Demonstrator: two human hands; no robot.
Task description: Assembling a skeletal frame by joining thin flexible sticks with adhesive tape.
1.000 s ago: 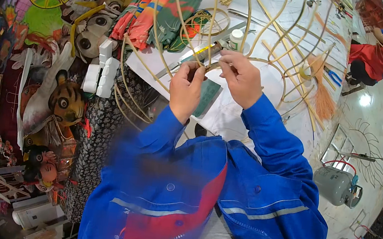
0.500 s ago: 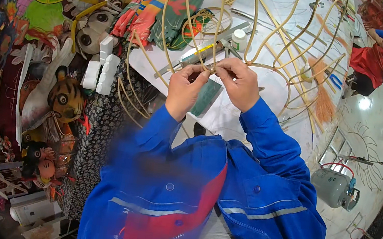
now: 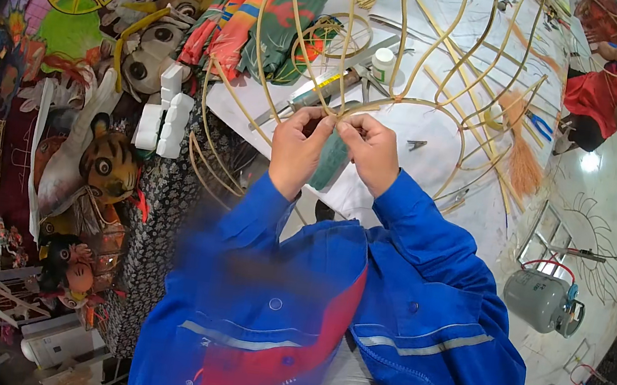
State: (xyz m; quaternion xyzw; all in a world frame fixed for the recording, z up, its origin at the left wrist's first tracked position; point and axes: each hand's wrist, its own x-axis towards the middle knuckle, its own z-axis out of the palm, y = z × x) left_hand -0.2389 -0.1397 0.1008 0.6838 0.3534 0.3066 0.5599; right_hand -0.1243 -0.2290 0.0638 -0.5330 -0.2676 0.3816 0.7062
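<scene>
A frame of bent tan cane strips (image 3: 399,41) fans out beyond my hands, its long pieces curving away over the white table. My left hand (image 3: 297,150) pinches a joint at the frame's near edge, where several strips meet. Close beside it, my right hand (image 3: 369,156) pinches the same joint, thumbs nearly touching. The fingertips hide the exact contact and any binding there. Under the hands lies a dark green slab (image 3: 330,163). A small dark clip (image 3: 416,145) sits on the table right of my right hand.
Beyond the hands are a caulking gun (image 3: 330,86) and a white bottle (image 3: 382,62). Blue-handled pliers (image 3: 540,127) and an orange brush (image 3: 523,170) lie right. White blocks (image 3: 173,126) and painted animal heads (image 3: 108,166) stand left. A grey gas cylinder (image 3: 540,299) and another person (image 3: 600,98) are right.
My right hand has shifted slightly left and down, its fingers drawn closer to the left hand's. The cane frame has swung a little left. The small clip now shows fully.
</scene>
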